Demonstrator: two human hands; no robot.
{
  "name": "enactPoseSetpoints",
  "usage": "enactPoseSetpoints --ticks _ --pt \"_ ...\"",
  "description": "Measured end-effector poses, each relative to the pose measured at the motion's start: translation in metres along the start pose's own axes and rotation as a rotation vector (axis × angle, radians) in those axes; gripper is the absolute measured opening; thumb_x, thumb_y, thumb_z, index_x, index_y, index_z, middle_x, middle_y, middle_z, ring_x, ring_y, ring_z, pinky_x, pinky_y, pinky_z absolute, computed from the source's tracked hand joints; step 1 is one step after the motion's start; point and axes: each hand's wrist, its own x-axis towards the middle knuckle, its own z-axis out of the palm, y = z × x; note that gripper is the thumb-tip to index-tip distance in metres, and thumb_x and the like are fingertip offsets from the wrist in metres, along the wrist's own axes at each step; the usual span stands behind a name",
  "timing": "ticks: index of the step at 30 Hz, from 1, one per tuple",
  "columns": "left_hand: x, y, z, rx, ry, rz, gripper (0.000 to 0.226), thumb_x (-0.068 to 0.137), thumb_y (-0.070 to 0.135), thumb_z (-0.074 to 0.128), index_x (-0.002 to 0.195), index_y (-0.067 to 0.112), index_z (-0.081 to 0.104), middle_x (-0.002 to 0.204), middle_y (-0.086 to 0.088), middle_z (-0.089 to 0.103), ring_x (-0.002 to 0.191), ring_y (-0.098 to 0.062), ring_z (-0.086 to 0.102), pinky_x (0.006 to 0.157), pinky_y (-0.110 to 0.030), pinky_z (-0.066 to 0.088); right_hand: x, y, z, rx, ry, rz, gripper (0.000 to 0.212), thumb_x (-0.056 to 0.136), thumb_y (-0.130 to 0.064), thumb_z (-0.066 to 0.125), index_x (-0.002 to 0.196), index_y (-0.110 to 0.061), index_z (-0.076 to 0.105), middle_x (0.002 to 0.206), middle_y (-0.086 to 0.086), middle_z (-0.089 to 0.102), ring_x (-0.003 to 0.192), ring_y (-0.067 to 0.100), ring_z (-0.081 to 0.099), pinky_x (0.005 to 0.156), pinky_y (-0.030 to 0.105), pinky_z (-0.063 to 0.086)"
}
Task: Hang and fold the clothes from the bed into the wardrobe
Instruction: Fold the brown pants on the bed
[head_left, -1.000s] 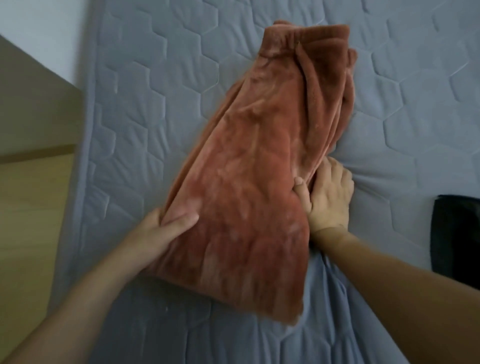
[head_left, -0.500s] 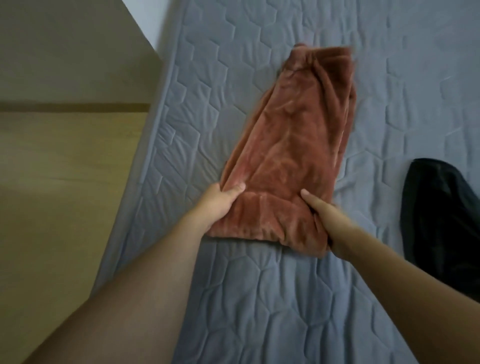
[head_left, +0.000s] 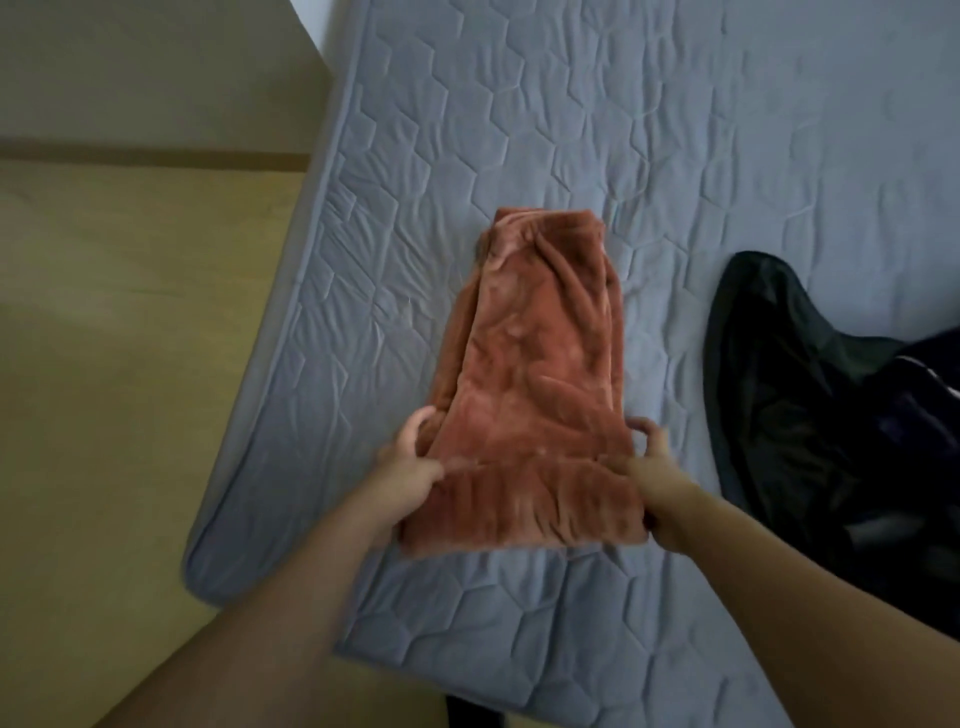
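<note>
- Reaching forward from the bottom edge, two bare forearms are seen above a bed (head_left: 675, 182) covered with a grey quilted sheet.
- The near end of a rust-coloured fleece garment (head_left: 540, 374) is gripped at both corners: the left corner is pinched by the left hand (head_left: 408, 470), the right corner by the right hand (head_left: 652, 475), with fingers curled into the fabric.
- The rest of the garment is laid flat on the bed, folded lengthwise, stretching away.
- A dark garment (head_left: 810, 395) is heaped to the right, apart from it.
- A yellowish floor (head_left: 119, 338) is seen at left.
</note>
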Motion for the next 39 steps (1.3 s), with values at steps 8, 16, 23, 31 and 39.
enactPoseSetpoints --ticks 8,16,23,31,39 --pt "-0.024 0.094 -0.035 -0.591 -0.325 -0.032 0.086 0.057 -0.011 0.028 0.136 0.013 0.051 0.131 -0.012 0.060 0.116 -0.027 0.054 0.104 -0.038 0.038 -0.012 -0.083 -0.024 0.292 -0.091 -0.271 0.045 0.096 -0.013 0.049 0.135 -0.034 0.048 0.143 0.006 0.045 0.108 0.025 0.064 0.071 0.037 0.059" --pt "0.028 0.149 -0.062 -0.795 -0.503 0.034 0.079 0.069 -0.024 0.035 0.138 0.013 0.048 0.127 -0.017 0.061 0.109 -0.029 0.065 0.081 -0.044 0.058 0.005 -0.129 -0.031 0.498 -0.327 -0.350 0.060 0.073 0.019 0.035 0.111 -0.014 0.067 0.108 0.015 0.070 0.098 0.029 0.069 0.067 0.035 0.057" --pt "0.121 0.194 -0.059 -0.041 -0.260 0.133 0.040 0.058 0.037 0.088 0.090 0.022 0.069 0.075 0.009 0.069 0.060 -0.007 0.061 0.051 -0.019 0.043 0.075 -0.201 -0.008 -0.225 0.264 -0.545 0.042 0.061 -0.058 0.076 0.094 -0.033 0.064 0.110 0.004 0.065 0.106 0.026 0.060 0.094 0.046 0.050" --pt "0.190 0.174 -0.017 -0.330 -0.150 0.106 0.051 0.076 0.056 0.073 0.116 0.024 0.068 0.102 -0.004 0.075 0.091 -0.021 0.073 0.077 -0.036 0.058 0.138 -0.204 0.020 -0.008 0.112 -0.208 0.102 0.063 -0.077 0.064 0.142 -0.019 0.037 0.128 0.002 0.054 0.100 0.022 0.053 0.089 0.040 0.035" --pt "0.193 0.167 -0.002 -0.379 -0.181 0.067 0.055 0.074 0.059 0.060 0.113 0.022 0.069 0.101 -0.009 0.074 0.091 -0.025 0.072 0.085 -0.043 0.056 0.139 -0.201 0.007 -0.024 -0.048 -0.184 0.070 0.050 -0.082 0.068 0.098 -0.031 0.065 0.079 -0.003 0.075 0.089 0.022 0.069 0.077 0.041 0.047"
